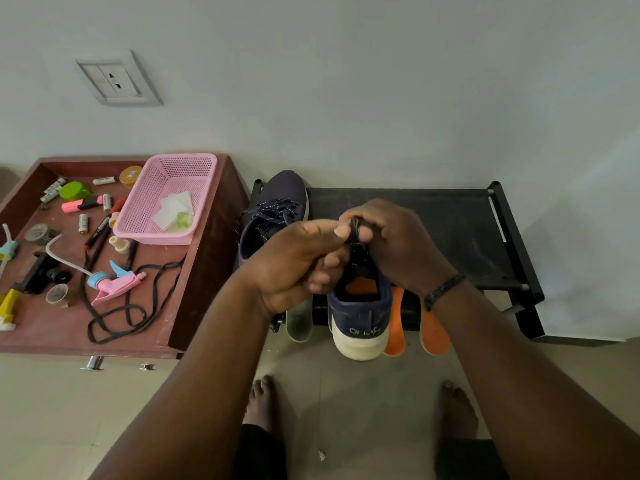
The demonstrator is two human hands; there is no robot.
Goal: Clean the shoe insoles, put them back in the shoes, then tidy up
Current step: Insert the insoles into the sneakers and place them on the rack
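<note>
With the left hand [298,261] and right hand [388,244] both pinching its soft tongue at 12 o'clock, the light navy shoe [360,306] flexes easily; support the stiffer heel.

Your view is evenly, softly lit, fairly bright, with no glare. A faint shadow falls on the wall [571,237] right of the black rack [450,220]. Wide-angle distortion bends the edges. Your forearms blur slightly near the bottom.
</note>
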